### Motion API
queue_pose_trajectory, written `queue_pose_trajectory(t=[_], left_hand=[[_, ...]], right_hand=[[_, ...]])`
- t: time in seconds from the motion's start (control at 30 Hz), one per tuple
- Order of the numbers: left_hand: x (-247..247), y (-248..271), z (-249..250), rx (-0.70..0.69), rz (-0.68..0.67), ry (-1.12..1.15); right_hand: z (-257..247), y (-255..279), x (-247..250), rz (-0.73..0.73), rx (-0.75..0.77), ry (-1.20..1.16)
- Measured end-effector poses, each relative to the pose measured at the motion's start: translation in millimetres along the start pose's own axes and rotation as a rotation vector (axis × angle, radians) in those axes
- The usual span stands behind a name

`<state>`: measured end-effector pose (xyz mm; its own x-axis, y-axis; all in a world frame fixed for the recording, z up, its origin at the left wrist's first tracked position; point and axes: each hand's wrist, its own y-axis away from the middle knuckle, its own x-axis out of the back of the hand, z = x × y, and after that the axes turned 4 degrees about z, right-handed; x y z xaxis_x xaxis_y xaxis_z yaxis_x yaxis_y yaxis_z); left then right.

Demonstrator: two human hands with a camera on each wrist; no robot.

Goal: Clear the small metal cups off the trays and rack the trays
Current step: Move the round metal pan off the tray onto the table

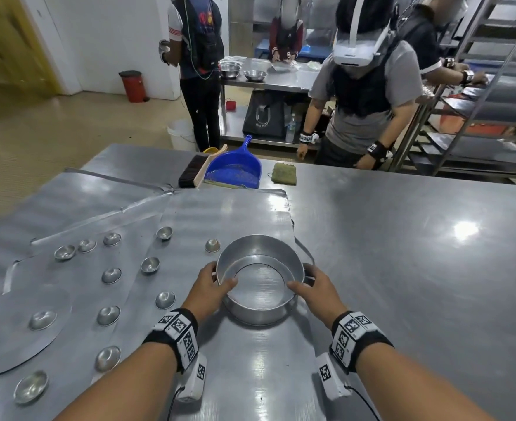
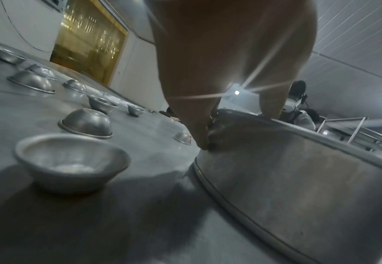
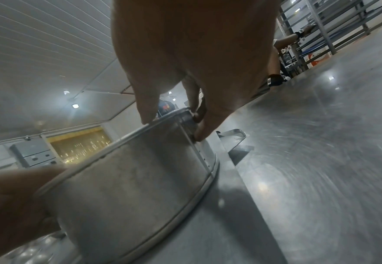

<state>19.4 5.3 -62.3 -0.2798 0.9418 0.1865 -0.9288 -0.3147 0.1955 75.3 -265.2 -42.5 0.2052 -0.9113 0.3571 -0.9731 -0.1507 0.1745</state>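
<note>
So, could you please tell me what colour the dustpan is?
Blue; the dustpan shows best in the head view.

Right of the round pan (image 1: 259, 287) the steel tabletop (image 1: 402, 268) lies bare and open all the way to the far edge. To its left, small metal cups (image 1: 111, 275) dot the overlapping trays (image 1: 214, 214), some upright, some upturned, with only narrow lanes between them. Along the far edge a blue dustpan (image 1: 235, 171), a brush (image 1: 194, 171) and a folded cloth (image 1: 284, 174) block the way; behind them stands a person (image 1: 363, 95).
</note>
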Motion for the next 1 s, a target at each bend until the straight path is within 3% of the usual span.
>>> queue_pose_trajectory(t=[0.5,0.87,1.0], left_hand=[[7.0,-17.4,-21.2,0.04,-0.092,0.018],[11.7,-24.8,-11.7,0.08,-0.07,-0.045],[14.8,-13.5,-2.3,0.071,-0.07,-0.082]], right_hand=[[8.1,-15.1,8.7,-0.148,-0.065,0.035],[6.9,-20.4,12.0,-0.109,-0.061,0.131],[-1.5,-20.1,13.0,0.026,-0.047,0.216]])
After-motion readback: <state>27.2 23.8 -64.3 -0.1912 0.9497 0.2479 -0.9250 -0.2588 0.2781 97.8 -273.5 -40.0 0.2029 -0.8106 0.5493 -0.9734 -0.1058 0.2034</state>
